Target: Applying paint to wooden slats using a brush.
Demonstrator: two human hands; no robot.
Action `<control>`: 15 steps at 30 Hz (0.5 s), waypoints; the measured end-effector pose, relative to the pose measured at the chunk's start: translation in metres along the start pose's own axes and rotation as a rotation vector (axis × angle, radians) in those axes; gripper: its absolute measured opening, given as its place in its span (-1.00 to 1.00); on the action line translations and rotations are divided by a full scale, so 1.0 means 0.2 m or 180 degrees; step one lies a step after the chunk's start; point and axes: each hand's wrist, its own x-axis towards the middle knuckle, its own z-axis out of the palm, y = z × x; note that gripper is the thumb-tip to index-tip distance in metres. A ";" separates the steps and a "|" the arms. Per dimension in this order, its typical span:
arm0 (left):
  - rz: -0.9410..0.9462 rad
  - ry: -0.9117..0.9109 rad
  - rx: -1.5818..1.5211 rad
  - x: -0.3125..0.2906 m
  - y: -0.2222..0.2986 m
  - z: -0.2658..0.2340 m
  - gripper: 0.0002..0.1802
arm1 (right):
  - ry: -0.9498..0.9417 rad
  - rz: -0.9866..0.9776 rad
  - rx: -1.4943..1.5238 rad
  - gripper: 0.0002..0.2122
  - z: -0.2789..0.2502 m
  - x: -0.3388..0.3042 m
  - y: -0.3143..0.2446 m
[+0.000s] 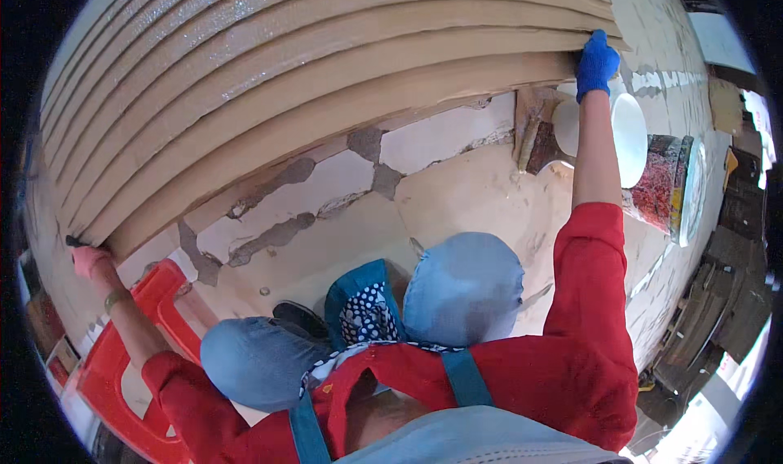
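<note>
Long brown cardboard sheets point(351, 72) lie overlapped in stepped rows in front of me, with a wet-looking shine toward the far left. My right hand point(598, 66), in a blue knitted glove, is closed at the right end of the nearest rows. At their left end is my left hand point(90, 262), looking pink, its fingers curled in at the corner. A small dark patch shows at those fingertips; I cannot tell whether it is part of a glove. Both arms are stretched wide, and the undersides of the sheets are hidden.
A red plastic stool point(167, 301) stands beside my left forearm. Near my right forearm are a white round container point(630, 138), a paint-smeared bucket point(656, 183) and a brown block-like piece point(534, 130). Pale, patchy flooring point(457, 195) lies before my knees. Stacked dark cardboard point(693, 325) is at far right.
</note>
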 end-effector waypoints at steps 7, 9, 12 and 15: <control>0.0494 -0.0198 0.2534 -0.46 0.41 -0.22 -0.67 | -0.0293 -0.1820 -0.2011 -0.78 -0.10 0.08 0.03; -0.0036 0.0313 0.1399 -0.35 0.21 -0.18 -0.69 | -0.0420 -0.1790 -0.2120 -0.71 0.03 0.12 0.07; -0.1092 0.0097 -0.2257 -0.57 0.68 -0.28 -0.63 | 0.0457 -0.1895 -0.0340 -0.81 0.09 0.29 0.53; -0.1499 0.0258 -0.2868 -0.78 0.69 -0.62 -0.51 | -0.0045 -0.1724 -0.1514 -0.75 -0.04 0.01 0.05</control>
